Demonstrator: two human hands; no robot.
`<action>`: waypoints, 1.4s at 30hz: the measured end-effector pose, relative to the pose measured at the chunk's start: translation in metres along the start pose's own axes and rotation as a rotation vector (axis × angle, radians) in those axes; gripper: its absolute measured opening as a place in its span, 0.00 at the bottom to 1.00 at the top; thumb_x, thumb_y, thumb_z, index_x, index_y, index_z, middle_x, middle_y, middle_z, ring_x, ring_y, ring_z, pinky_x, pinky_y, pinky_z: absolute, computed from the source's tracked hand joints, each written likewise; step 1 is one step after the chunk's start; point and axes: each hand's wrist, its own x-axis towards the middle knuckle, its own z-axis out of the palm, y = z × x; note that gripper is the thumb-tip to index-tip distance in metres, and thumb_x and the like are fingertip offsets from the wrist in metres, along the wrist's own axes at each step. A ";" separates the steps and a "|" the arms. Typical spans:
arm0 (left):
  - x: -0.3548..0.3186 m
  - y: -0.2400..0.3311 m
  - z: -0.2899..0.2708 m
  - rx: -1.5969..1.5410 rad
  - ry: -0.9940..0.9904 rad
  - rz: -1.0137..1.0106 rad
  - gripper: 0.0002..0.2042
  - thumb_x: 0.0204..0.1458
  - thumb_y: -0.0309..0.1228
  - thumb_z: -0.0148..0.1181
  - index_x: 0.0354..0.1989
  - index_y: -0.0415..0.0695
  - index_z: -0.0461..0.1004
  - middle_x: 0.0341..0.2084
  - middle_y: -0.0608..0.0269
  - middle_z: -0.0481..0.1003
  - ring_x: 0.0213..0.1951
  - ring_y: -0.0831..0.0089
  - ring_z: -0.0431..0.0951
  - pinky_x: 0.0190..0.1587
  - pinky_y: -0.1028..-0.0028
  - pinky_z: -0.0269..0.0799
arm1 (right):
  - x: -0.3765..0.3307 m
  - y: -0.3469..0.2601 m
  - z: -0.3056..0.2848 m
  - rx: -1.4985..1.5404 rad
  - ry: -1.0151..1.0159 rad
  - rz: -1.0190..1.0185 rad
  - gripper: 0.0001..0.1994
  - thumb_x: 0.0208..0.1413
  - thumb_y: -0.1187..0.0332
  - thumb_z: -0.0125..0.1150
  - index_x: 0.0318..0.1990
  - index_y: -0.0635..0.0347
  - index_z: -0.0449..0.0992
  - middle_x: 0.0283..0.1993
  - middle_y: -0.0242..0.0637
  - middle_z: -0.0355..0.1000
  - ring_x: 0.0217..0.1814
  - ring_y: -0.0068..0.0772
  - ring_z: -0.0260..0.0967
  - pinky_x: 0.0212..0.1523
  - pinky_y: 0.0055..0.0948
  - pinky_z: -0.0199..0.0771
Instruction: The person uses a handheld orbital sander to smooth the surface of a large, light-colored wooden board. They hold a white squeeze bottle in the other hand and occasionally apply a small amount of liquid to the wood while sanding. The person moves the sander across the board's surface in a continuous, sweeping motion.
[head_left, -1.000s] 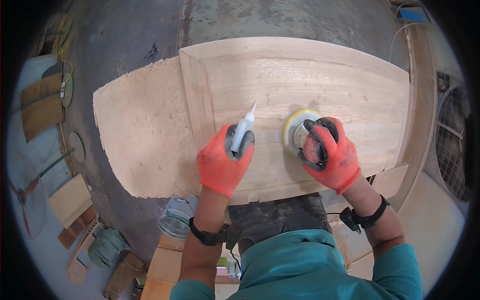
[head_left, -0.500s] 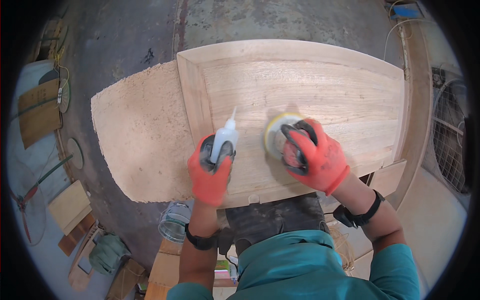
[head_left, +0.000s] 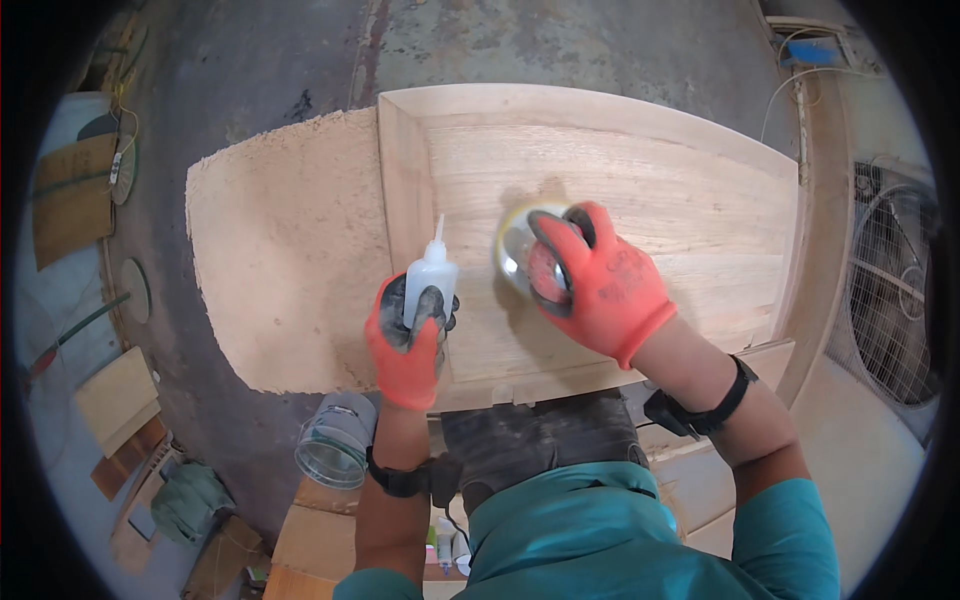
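My left hand [head_left: 408,335], in a red glove with dark grip patches, is closed around a white squeeze bottle [head_left: 430,285]. The bottle stands upright in the grip, its thin nozzle pointing away from me. To its right my right hand [head_left: 600,285], gloved alike, grips a round, shiny, see-through container with a yellow rim [head_left: 512,245]; its exact kind is unclear. Both hands are over a pale framed wooden panel [head_left: 690,190]. A shadow of the right hand and container falls on the panel's inner boards.
A rough-edged tan board [head_left: 285,250] lies left of the panel. Beyond is a stained grey floor [head_left: 480,50]. A clear bucket [head_left: 335,440] stands near my left forearm, a caged fan [head_left: 895,290] at far right, and wood pieces [head_left: 115,400] at left.
Both hands have shifted left, with the bottle and the round container still held. The container now tilts differently, and the whole view has shifted slightly.
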 end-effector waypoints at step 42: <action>-0.028 -0.004 -0.019 0.160 0.044 -0.002 0.15 0.56 0.22 0.60 0.52 0.35 0.75 0.33 0.62 0.80 0.30 0.81 0.75 0.32 0.79 0.70 | -0.025 0.094 -0.025 0.053 0.322 0.144 0.38 0.48 0.66 0.76 0.69 0.48 0.66 0.60 0.48 0.67 0.53 0.57 0.76 0.50 0.47 0.81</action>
